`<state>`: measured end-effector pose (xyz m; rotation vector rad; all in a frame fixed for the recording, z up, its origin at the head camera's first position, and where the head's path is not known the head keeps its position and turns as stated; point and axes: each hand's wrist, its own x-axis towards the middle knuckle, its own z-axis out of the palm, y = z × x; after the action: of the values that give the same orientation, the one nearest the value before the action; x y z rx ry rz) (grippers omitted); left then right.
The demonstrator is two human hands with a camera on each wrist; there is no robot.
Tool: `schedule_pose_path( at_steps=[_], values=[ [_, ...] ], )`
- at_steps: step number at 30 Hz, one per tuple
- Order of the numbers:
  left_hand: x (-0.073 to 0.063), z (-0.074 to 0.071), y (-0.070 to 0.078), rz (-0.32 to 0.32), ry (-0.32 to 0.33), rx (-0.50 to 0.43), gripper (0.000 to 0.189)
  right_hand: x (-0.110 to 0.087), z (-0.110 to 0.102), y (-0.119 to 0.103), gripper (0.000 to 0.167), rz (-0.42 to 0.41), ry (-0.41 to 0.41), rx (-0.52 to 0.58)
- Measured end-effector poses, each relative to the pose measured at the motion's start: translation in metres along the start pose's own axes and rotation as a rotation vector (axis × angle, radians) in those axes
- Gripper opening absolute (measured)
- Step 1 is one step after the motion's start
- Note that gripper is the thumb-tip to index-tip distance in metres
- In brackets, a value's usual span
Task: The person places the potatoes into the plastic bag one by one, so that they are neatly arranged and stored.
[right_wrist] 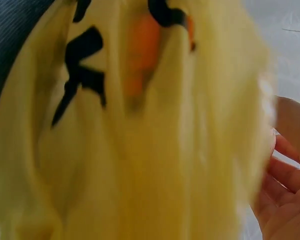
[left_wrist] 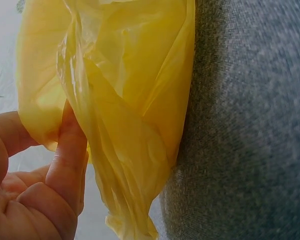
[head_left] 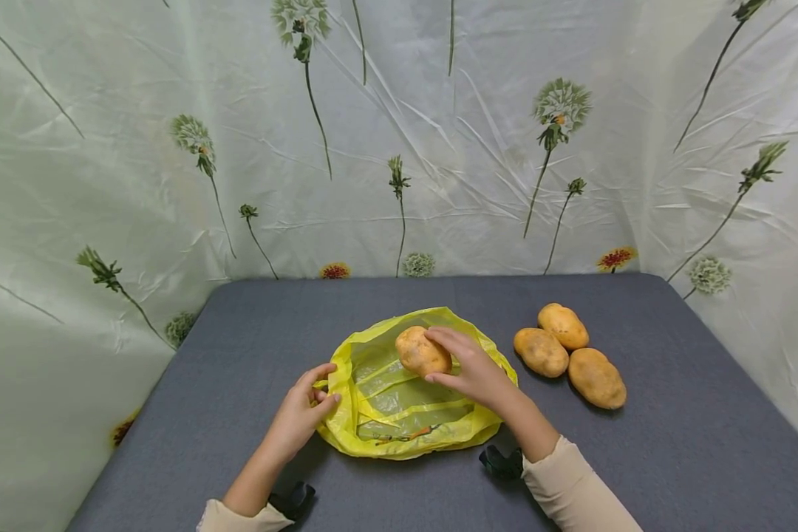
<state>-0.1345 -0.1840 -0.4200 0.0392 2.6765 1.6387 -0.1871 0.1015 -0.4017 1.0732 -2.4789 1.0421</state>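
Note:
A yellow plastic bag (head_left: 343, 425) lies with its mouth spread wide on the table. At its left rim, my left hand (head_left: 298, 415) pinches the plastic between thumb and fingers; the left wrist view shows a fold of the bag (left_wrist: 130, 100) held by those fingers (left_wrist: 67, 160). Over the bag's opening, my right hand (head_left: 475, 369) grips a potato (head_left: 417, 352) from its right side. In the right wrist view the bag's printed side (right_wrist: 155, 165) fills most of the picture, blurred, and hides the potato; part of the right hand (right_wrist: 290, 195) shows at the edge.
Three more potatoes lie close together right of the bag: one at the back (head_left: 563, 325), one at the left (head_left: 541, 352) and one at the front (head_left: 597, 378). They rest on a grey cloth-covered table (head_left: 259, 318). Behind hangs a pale flowered curtain (head_left: 465, 199).

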Motion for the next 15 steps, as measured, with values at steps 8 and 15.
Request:
schedule_pose_path(
  at_steps=[8,15],
  values=[
    [0.0,0.001,0.0,-0.003,-0.004,-0.004,0.046,0.014,0.021,0.0,0.062,0.011,-0.025,0.023],
    [0.0,0.002,-0.001,-0.001,-0.006,-0.009,0.045,0.021,0.036,0.004,0.062,0.09,-0.05,0.007]
  ],
)
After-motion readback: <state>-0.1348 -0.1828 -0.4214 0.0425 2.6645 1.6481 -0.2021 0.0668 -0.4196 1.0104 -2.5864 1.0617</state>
